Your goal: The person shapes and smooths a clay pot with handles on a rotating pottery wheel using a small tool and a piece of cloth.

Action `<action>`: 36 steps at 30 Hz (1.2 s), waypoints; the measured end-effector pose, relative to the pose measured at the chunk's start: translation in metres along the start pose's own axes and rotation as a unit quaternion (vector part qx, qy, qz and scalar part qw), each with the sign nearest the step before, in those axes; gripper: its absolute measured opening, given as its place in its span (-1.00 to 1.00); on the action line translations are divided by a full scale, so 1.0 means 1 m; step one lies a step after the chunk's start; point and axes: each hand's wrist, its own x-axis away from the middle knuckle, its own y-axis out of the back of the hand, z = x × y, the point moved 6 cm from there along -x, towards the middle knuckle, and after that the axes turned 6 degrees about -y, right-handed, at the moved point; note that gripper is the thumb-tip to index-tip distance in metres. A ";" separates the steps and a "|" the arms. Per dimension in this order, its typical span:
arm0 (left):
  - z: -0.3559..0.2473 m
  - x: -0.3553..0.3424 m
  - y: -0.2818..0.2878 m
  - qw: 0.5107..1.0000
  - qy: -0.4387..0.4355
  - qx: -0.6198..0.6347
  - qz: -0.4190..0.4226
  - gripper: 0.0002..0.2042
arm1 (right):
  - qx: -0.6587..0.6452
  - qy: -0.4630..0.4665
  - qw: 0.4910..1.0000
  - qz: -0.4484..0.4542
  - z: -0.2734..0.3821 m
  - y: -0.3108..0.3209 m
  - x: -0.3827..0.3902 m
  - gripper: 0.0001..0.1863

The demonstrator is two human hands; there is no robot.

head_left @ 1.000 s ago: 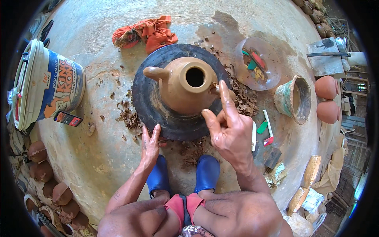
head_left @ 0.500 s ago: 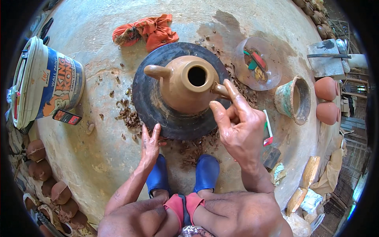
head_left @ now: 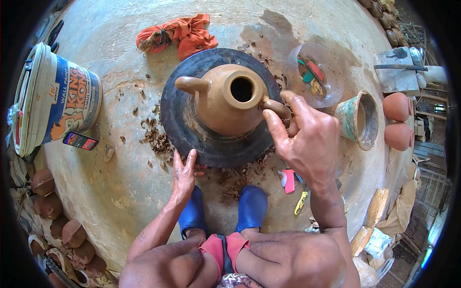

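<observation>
A wet brown clay pot (head_left: 225, 113) with a round mouth stands upright on a dark round turntable (head_left: 177, 127). One thick clay arm sticks out from its left shoulder. From its right shoulder a short clay handle (head_left: 278, 108) reaches outward. My right hand (head_left: 307, 139) has thumb and forefinger closed round the outer part of that handle, which they partly hide. At the turntable's near left edge, my left hand (head_left: 183, 175) rests with its fingers stretched and apart, touching the rim.
Clay scraps (head_left: 156, 137) lie round the turntable. Beyond it is an orange cloth (head_left: 192, 36). On the left stand a paint bucket (head_left: 72, 96) and a phone (head_left: 80, 140). To the right are a clear bowl (head_left: 331, 91) of tools, a green-stained pot (head_left: 348, 120) and a yellow cutter (head_left: 300, 202).
My right hand has shifted outward to the right along the handle, which now shows a rounder outer end. The cutter and a pink piece have come into sight. My left hand stays at the rim.
</observation>
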 end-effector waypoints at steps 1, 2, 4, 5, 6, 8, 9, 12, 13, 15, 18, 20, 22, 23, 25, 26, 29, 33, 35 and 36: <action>0.001 0.000 0.000 1.000 -0.001 0.002 0.002 -0.39 | -0.041 -0.032 0.998 0.025 -0.003 -0.002 0.000 -0.55; 0.002 0.000 -0.001 1.000 -0.002 0.002 0.005 -0.39 | -0.083 -0.066 0.993 0.048 -0.006 -0.004 0.001 -0.52; 0.005 0.001 -0.004 1.000 -0.001 0.005 0.005 -0.44 | -0.109 -0.075 0.989 0.071 -0.004 -0.017 0.006 -0.46; 0.006 0.001 -0.006 1.000 0.002 0.006 0.007 -0.49 | -0.116 -0.057 0.990 0.056 -0.001 -0.023 0.010 -0.43; 0.006 0.002 -0.007 1.000 0.003 0.005 0.009 -0.49 | -0.122 -0.039 0.991 0.040 0.005 -0.026 0.014 -0.39; 0.003 0.003 -0.007 1.000 0.003 0.009 0.011 -0.49 | -0.071 -0.032 0.996 0.052 0.014 -0.030 0.021 -0.32; 0.003 0.003 -0.006 1.000 0.002 0.008 0.011 -0.49 | -0.041 -0.018 0.998 0.046 0.017 -0.032 0.025 -0.30; 0.002 0.004 -0.005 1.000 -0.003 0.009 0.013 -0.39 | -0.007 -0.003 0.999 0.054 0.017 -0.030 0.036 -0.32; 0.001 0.004 -0.006 1.000 -0.001 0.007 0.011 -0.44 | -0.023 0.032 0.999 0.033 0.014 -0.026 0.039 -0.35; 0.002 0.005 -0.006 1.000 0.001 0.003 0.009 -0.48 | -0.066 0.045 0.997 -0.006 0.009 -0.016 0.042 -0.47; 0.006 0.002 -0.006 1.000 0.004 -0.003 0.022 -0.35 | -0.201 -0.079 0.976 0.000 0.001 -0.007 0.030 -0.50; 0.006 0.003 -0.009 1.000 0.007 -0.004 0.018 -0.33 | -0.270 -0.124 0.955 -0.013 0.003 -0.016 0.024 -0.47; 0.006 0.005 -0.006 1.000 0.006 -0.009 0.015 -0.32 | -0.395 -0.184 0.900 0.032 0.001 -0.045 0.024 -0.39; 0.006 0.006 -0.006 1.000 0.007 -0.008 0.013 -0.32 | -0.392 -0.181 0.900 0.054 0.000 -0.055 0.026 -0.33; 0.010 0.004 -0.007 1.000 0.013 -0.001 0.018 -0.32 | -0.334 -0.135 0.932 0.022 0.009 -0.055 0.031 -0.27; 0.012 0.004 -0.007 1.000 0.017 0.009 0.020 -0.32 | -0.297 -0.098 0.950 -0.010 0.013 -0.057 0.037 -0.25; 0.012 0.005 -0.007 1.000 0.018 0.014 0.018 -0.32 | -0.234 -0.040 0.970 -0.047 0.010 -0.051 0.052 -0.38; 0.006 0.005 -0.008 1.000 0.006 0.000 0.021 -0.33 | -0.257 -0.089 0.959 -0.085 -0.010 -0.032 0.057 -0.63; 0.007 0.005 -0.006 1.000 0.002 0.004 0.015 -0.34 | -0.306 -0.144 0.940 -0.037 -0.018 -0.026 0.046 -0.46; 0.007 0.005 -0.006 1.000 0.001 0.003 0.016 -0.34 | -0.306 -0.145 0.940 -0.038 -0.015 -0.023 0.042 -0.46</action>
